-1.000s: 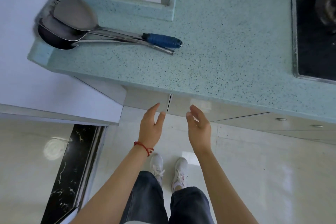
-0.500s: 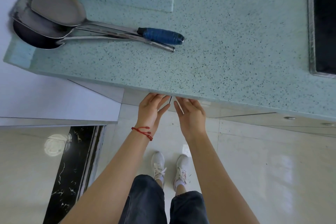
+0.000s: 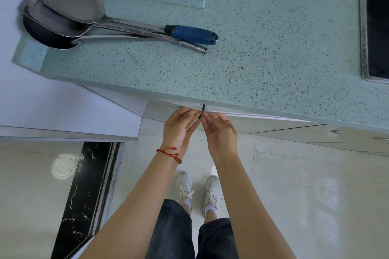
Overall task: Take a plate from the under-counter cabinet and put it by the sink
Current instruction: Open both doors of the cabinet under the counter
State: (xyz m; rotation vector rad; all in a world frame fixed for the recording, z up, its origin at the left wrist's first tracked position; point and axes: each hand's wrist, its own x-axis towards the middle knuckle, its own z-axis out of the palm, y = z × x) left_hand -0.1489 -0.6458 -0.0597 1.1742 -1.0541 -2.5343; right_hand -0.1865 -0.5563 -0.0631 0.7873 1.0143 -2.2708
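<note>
No plate is in view. Under the speckled green counter (image 3: 252, 52) two pale cabinet doors meet at a narrow dark gap (image 3: 203, 109). My left hand (image 3: 179, 128), with a red string at its wrist, hooks its fingers over the top edge of the left door (image 3: 155, 113). My right hand (image 3: 221, 134) grips the top edge of the right door (image 3: 269, 123), which stands slightly out from the counter's front. The two hands almost touch at the gap. The cabinet's inside is hidden.
Metal spatulas and a ladle (image 3: 71, 6), one with a blue taped handle (image 3: 191, 34), lie on the counter's left end. A dark recess with a steel rim (image 3: 376, 27) is set in the counter at right. My feet stand on glossy floor tiles (image 3: 294, 195), with a black marble threshold (image 3: 84, 185) at left.
Both hands rose from below the doors to the doors' top edges and closed on them. The gap between the doors has widened a little.
</note>
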